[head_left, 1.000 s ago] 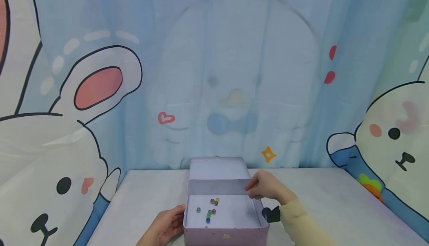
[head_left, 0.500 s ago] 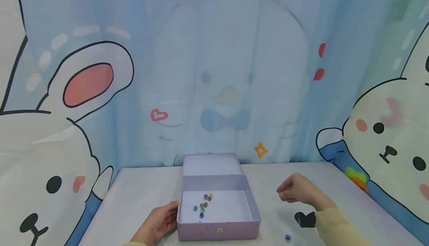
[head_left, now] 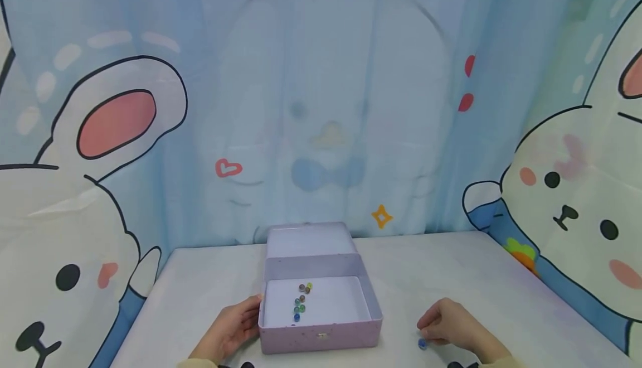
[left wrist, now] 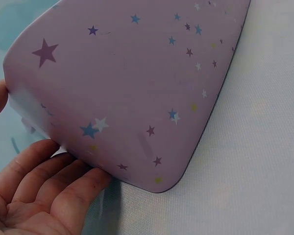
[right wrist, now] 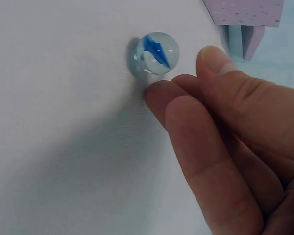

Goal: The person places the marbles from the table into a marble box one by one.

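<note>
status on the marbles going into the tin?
Done: several marbles lie in the open purple tin. In hand: the right hand reaches a blue-swirl marble on the table, not yet gripped; the left hand steadies the tin. Left: that marble.

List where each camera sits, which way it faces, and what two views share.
Head: worn high, facing forward and down at the table, open box, marbles inside; both hands show.
Left wrist: low beside the box's starred wall; left hand rests against it.
Right wrist: close above the cloth; right hand nears the blue marble.
Shared: head and right wrist both show that marble.
</note>
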`<state>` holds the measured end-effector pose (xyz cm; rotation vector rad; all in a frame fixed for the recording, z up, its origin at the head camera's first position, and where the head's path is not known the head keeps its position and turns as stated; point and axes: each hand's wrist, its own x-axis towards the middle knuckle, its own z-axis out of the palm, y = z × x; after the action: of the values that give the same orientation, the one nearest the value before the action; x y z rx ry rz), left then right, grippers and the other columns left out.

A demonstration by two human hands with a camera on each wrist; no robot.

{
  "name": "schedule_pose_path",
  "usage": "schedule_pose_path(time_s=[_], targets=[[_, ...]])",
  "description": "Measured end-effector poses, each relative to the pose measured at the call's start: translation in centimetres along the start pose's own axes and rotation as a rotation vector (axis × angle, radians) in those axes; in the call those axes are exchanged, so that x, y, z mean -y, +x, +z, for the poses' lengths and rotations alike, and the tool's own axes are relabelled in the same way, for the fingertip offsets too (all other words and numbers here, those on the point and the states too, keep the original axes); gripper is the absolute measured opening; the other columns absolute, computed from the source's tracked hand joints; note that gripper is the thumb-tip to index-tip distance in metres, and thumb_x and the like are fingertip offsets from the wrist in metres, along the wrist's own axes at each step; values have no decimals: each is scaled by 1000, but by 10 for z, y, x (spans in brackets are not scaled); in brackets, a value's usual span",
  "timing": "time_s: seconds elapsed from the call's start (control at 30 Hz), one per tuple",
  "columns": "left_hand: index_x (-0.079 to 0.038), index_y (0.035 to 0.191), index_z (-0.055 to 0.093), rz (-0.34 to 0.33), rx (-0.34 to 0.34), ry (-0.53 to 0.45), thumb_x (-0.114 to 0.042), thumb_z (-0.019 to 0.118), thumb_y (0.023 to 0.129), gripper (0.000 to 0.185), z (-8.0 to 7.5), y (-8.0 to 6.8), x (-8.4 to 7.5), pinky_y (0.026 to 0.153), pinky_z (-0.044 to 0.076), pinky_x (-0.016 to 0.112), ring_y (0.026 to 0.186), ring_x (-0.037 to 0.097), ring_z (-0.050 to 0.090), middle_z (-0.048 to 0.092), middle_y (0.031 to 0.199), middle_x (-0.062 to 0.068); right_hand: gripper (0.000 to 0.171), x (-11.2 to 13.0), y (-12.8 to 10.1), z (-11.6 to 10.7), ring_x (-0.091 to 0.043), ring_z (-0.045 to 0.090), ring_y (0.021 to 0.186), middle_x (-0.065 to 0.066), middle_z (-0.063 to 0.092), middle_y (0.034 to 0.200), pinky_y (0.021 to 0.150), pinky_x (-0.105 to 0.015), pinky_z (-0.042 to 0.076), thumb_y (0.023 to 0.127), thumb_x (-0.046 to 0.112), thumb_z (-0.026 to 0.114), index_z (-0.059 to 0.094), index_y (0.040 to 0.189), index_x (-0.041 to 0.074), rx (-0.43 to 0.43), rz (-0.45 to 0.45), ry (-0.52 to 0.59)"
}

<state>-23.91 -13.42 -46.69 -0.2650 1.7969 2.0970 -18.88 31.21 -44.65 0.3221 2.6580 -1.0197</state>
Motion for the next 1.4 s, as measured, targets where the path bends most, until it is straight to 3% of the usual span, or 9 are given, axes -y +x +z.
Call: schedule_pose_path(time_s=[0.2,0.5,0.67,0.97,1.27,1.4], targets=[[20,145,37,-18,-14,-10,-35,70,96,81,-7,2,1,112,47,54,140,47,48,45,149,36,11,6,-1,7,-13,67,75,-2,76,85,70,-32,63,86,2,77,77,97,-1,-15,-19,-35],[19,145,40,-37,-51,-26,-35,70,97,78,-11,2,-1,113,47,53,136,44,54,48,148,35,8,21,-3,21,-15,60,72,-1,70,81,70,-33,61,85,0,78,74,90,6,-32,-83,-185],[19,144,40,-41,-48,-29,-35,71,96,78,-13,2,-2,112,48,53,134,42,56,50,146,34,7,20,1,18,-15,62,72,-1,71,82,69,-34,62,84,2,79,76,90,5,-25,-78,-181],[20,143,40,-1,-9,-36,-33,70,97,77,-14,1,-1,111,49,53,130,39,60,53,144,35,10,13,7,-13,-15,67,75,-2,74,85,70,-35,63,84,1,78,76,94,1,-18,-32,-86],[22,143,39,15,0,-46,-29,68,98,74,-12,2,-2,111,49,53,136,44,54,52,144,36,25,-27,20,-61,-18,72,84,-10,78,96,79,-36,65,92,7,73,71,112,-9,-3,18,138],[21,143,41,-7,-14,-40,-30,69,97,74,-13,4,-4,110,50,52,133,43,57,55,142,34,27,-17,21,-65,-20,71,86,-12,78,100,81,-35,64,95,6,70,69,115,-11,9,-13,158]])
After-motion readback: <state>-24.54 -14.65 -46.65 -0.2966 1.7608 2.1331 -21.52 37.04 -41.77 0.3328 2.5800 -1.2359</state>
